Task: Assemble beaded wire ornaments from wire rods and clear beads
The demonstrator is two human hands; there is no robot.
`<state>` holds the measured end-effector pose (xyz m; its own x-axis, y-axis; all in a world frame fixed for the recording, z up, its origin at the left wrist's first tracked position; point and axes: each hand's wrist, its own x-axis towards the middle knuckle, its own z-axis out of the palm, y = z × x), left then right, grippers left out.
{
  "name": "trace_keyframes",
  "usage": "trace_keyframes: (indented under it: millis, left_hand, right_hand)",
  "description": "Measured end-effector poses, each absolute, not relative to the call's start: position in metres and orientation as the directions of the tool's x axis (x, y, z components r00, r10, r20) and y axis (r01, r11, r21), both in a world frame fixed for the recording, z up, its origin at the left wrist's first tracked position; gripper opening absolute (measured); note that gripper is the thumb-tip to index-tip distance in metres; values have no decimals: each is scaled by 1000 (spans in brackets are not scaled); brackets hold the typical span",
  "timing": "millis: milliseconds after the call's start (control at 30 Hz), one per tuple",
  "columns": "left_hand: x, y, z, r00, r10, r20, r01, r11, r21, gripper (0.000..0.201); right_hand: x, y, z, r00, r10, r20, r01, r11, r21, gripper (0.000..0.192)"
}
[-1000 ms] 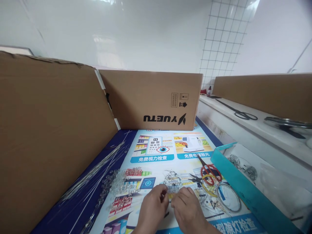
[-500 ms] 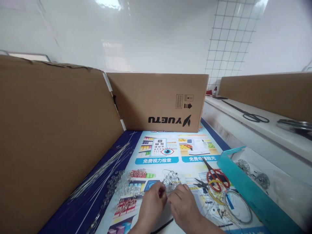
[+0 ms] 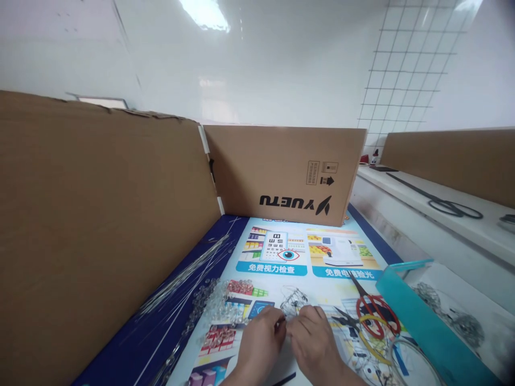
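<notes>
While pinched between both sets of fingertips, small wire-and-bead cage [image 3: 293, 303] held just above printed poster [image 3: 306, 257], low in the middle of the view. Left hand [image 3: 259, 343] closed on its near-left edge, thumb and forefinger pressed together on the wire. Right hand [image 3: 314, 343] closed on its near-right edge in the same way, knuckles raised, fingertips almost touching those of the left. Far half of the cage clear of both hands, its fine mesh showing against the poster's pictures.

Left of the hands, heap of clear glass beads [image 3: 219, 303] spread on the poster, trailing down toward the dark blue border. Further left, bundle of thin straight wires [image 3: 185, 273] lying slantwise along that border, close to tall cardboard wall [image 3: 92, 230]. Second cardboard panel [image 3: 285, 171], printed with upside-down lettering, standing across the far end of the poster and meeting the first at a corner.

Right of the hands, red-handled scissors [image 3: 372, 305] lying on the poster, blades pointing away, with dark pliers [image 3: 346, 319] just beside them and loops of yellow and silvery wire [image 3: 382, 348] nearer the bottom edge. Beyond these, teal-edged tray [image 3: 418, 316] holding more finished wire pieces [image 3: 462, 321], too blurred to make out in detail. On white ledge [image 3: 422, 206] further right, pair of black scissors [image 3: 446, 203] lying flat, another cardboard panel behind them. White wire grid [image 3: 406, 80] fixed against the wall above.
</notes>
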<state>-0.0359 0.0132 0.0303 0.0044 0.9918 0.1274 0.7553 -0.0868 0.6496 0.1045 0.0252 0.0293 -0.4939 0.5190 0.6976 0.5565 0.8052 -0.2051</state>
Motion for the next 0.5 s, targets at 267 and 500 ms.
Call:
trace_keyframes:
  millis: [267, 500]
  left_hand:
    - [-34, 12, 33, 36, 987, 154, 797, -121, 592, 20]
    - [-29, 12, 18, 41, 934, 356, 740, -268, 617, 27]
  right_hand:
    - [104, 28, 29, -426, 601, 676, 614, 741, -271, 23]
    - [106, 30, 23, -383, 654, 652, 669, 683, -293, 21]
